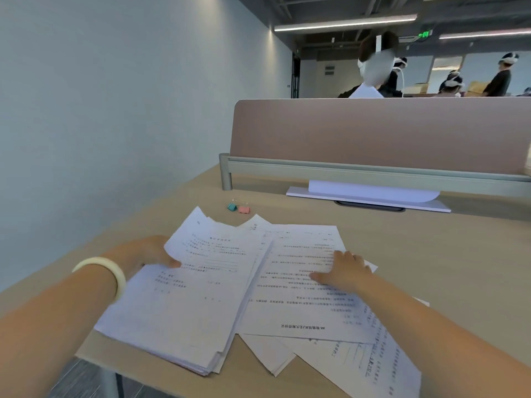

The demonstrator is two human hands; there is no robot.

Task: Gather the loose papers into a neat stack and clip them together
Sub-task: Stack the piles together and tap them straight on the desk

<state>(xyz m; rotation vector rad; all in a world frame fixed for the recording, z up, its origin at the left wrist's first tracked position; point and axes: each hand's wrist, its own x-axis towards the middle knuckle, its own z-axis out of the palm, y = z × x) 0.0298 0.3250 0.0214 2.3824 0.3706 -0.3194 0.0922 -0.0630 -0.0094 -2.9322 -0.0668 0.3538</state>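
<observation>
Two hands are on the papers. The left hand, with one pale bangle at its wrist, grips the 9 o'clock edge of the spread: its thumb lies on top of a sheet and its fingers are hidden underneath. The right hand rests palm down on a printed sheet toward 3 o'clock, thumb stretched out to the side and fingers arched onto the paper, holding nothing.

The papers fall into two groups. One thick pile lies on the 8 o'clock side, its near corner jutting over the desk edge and its sheet edges uneven. Loose sheets fan out from the centre toward 4 o'clock, overlapping at different angles. At least four show, but the exact count cannot be told.

Two binder clips sit at 12 o'clock just beyond the papers, touching each other: one teal clip and one pink clip.

All of this lies on one light wood desk. At its far edge stands one dusty-pink divider panel on a grey rail, and at 1 o'clock, against that rail, lies one white slab with a curled white sheet on it. A plain pale wall runs along the 9 o'clock side. Beyond the divider, several people wearing headsets stand or sit in an open office under two light strips.
</observation>
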